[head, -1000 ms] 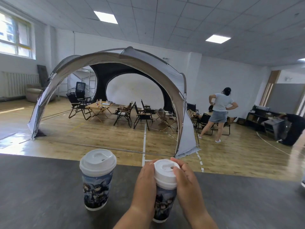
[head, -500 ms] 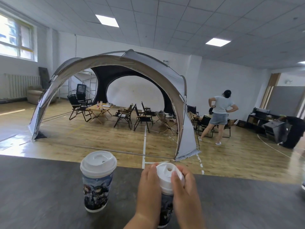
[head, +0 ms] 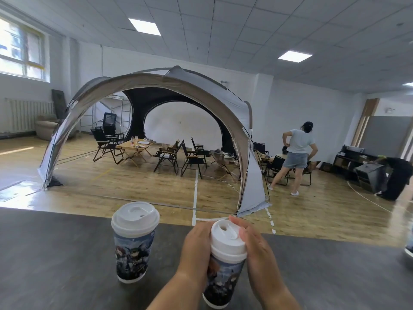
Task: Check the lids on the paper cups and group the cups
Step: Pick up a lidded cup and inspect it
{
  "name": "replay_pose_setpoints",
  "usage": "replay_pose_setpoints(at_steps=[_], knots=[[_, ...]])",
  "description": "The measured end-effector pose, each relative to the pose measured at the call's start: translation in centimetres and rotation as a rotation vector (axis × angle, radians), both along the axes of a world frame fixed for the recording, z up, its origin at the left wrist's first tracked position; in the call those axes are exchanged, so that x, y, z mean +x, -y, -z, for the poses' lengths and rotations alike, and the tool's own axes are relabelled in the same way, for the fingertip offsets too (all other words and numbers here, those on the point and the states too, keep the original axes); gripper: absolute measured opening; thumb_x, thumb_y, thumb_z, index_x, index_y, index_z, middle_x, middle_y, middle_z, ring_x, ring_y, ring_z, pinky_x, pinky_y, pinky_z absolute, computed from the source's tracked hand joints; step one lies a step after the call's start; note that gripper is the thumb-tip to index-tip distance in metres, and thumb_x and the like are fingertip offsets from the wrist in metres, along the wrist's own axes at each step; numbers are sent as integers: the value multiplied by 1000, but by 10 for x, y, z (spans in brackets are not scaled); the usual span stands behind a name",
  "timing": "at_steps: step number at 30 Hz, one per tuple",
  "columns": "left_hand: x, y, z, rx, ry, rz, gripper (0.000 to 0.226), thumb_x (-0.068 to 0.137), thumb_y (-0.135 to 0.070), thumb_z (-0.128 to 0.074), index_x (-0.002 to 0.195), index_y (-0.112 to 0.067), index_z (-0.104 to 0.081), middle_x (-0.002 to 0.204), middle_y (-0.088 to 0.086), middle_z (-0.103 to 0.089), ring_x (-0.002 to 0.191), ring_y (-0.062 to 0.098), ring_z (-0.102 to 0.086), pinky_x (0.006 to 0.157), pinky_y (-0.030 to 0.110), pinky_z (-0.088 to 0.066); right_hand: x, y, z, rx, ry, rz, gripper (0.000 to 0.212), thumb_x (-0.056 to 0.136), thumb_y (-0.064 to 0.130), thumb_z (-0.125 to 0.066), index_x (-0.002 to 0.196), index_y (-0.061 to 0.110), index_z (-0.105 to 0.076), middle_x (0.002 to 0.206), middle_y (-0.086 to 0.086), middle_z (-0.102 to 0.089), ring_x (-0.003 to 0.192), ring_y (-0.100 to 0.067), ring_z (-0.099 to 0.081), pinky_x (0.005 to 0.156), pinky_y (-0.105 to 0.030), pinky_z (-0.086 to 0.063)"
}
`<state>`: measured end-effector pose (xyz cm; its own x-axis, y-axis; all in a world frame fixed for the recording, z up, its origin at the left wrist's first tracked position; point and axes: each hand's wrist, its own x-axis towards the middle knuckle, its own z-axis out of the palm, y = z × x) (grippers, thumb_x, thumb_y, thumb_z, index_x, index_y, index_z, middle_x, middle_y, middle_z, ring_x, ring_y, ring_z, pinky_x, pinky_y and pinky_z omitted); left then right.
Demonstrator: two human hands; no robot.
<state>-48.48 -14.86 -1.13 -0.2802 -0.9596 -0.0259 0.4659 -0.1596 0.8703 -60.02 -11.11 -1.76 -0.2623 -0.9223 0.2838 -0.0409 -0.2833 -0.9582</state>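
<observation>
Two printed paper cups with white lids stand on a dark grey table. The left cup stands alone and upright, its lid on. The right cup is gripped between both hands near the table's front. My left hand wraps its left side at the lid rim. My right hand presses the lid's right side, fingertips at the top edge. This cup leans slightly to the left. Its lower body is partly hidden by my hands.
Beyond the table's far edge lies a wooden floor with a large arched tent, folding chairs and a low table inside. A person stands at the right. Another dark-clothed person bends near shelving at far right.
The camera view shifted a little. My hands have spread slightly around the right cup's lid, exposing more of the lid top, and the cup tilts. The left cup has not moved.
</observation>
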Motion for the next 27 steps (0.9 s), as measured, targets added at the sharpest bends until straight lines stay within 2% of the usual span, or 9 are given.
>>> replay_pose_setpoints(at_steps=[3,5,7,11,15,18,20,23,27], knots=[[-1,-1,3,-44,64,-142,20,89,-12,-55,87,-5,-74,84,9,-73,69,12,-69,63,25,-52,14,-3,15,-71,-50,166,55,69,69,-54,114,38,-60,121,8,-61,110,-10,-61,97,-36,-50],[-4,-4,4,-55,104,-174,19,91,-9,-52,90,-4,-70,81,10,-70,58,8,-64,52,19,-48,26,-6,21,-131,-121,271,55,63,71,-50,108,39,-56,120,13,-55,108,-2,-57,93,-25,-48],[-6,-7,4,29,49,-153,18,85,-15,-54,86,-8,-71,83,13,-70,68,20,-67,60,28,-51,34,-7,23,-164,-211,325,48,68,69,-45,105,40,-53,118,17,-52,105,5,-54,85,-13,-45],[-8,-8,2,80,33,-165,20,85,-16,-51,92,-10,-68,89,17,-69,80,30,-66,70,40,-51,30,-3,27,-239,-259,376,41,78,62,-43,105,35,-55,114,9,-57,101,2,-55,79,-12,-45],[3,-13,-8,8,56,-68,29,95,-34,-51,103,-11,-68,95,14,-73,86,27,-70,76,38,-55,19,-1,11,-224,-221,289,44,78,60,-48,101,26,-61,102,5,-63,95,-8,-61,79,-31,-52],[23,-14,-28,-235,130,50,56,86,-61,-48,113,-16,-66,102,2,-74,96,19,-67,84,34,-49,-1,-3,-40,-259,-58,151,35,85,46,-51,94,15,-65,88,-3,-68,80,-17,-66,67,-32,-56],[32,-17,-41,-332,199,152,55,81,-61,-52,119,-23,-63,111,1,-72,106,22,-65,94,37,-48,-15,-2,-81,-242,68,49,37,93,47,-47,92,13,-64,85,-13,-67,77,-25,-65,70,-41,-54],[32,-31,-53,-280,116,362,55,83,-51,-53,126,-18,-59,120,11,-68,105,29,-66,97,42,-47,-23,2,-125,-111,331,-118,42,97,48,-42,81,15,-63,69,-8,-63,66,-20,-63,68,-32,-52],[24,-47,-58,-176,-109,444,58,81,-44,-59,130,-14,-56,118,16,-66,90,25,-65,88,41,-50,-15,8,-136,-58,419,-182,51,97,46,-37,66,17,-66,59,-4,-61,56,-17,-62,57,-25,-51]])
